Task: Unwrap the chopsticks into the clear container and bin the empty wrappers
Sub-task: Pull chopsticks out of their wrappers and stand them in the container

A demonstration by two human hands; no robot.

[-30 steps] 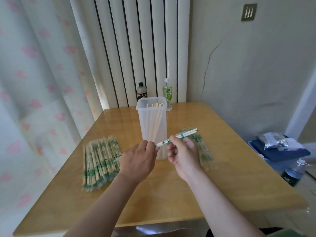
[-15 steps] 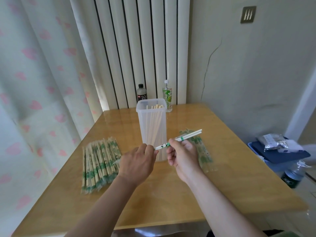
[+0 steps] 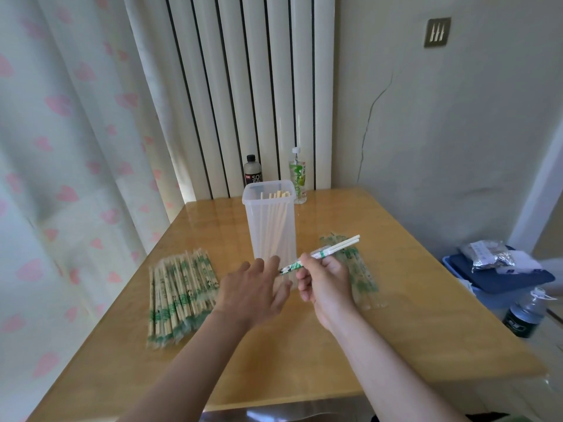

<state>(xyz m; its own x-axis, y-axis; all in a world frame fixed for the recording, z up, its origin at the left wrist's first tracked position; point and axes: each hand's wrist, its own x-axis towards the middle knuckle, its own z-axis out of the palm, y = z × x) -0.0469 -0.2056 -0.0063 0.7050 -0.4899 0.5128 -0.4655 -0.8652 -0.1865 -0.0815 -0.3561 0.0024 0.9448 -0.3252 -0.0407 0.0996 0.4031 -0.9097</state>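
Chopsticks [image 3: 335, 248] are sitting in the right hand's [image 3: 326, 284] grip, fingers curling round the pair, bare tips pointing up and right, the green-printed wrapper [image 3: 292, 266] covering the lower end. The left hand [image 3: 253, 293] is hovering just beside that end, fingers loose, holding nothing. Pinching the wrapper's tail and pulling along the sticks looks best. The clear container [image 3: 271, 226] is standing just behind; the worktop [image 3: 396, 330] is offering open room nearer the person.

A half-wrapped chopstick pair [image 3: 320, 254] is tilted, bare tips up-right, before the tall clear container [image 3: 269, 226] holding upright bare sticks. Wrapped pairs [image 3: 179, 293] lie left, empty wrappers [image 3: 359, 269] right.
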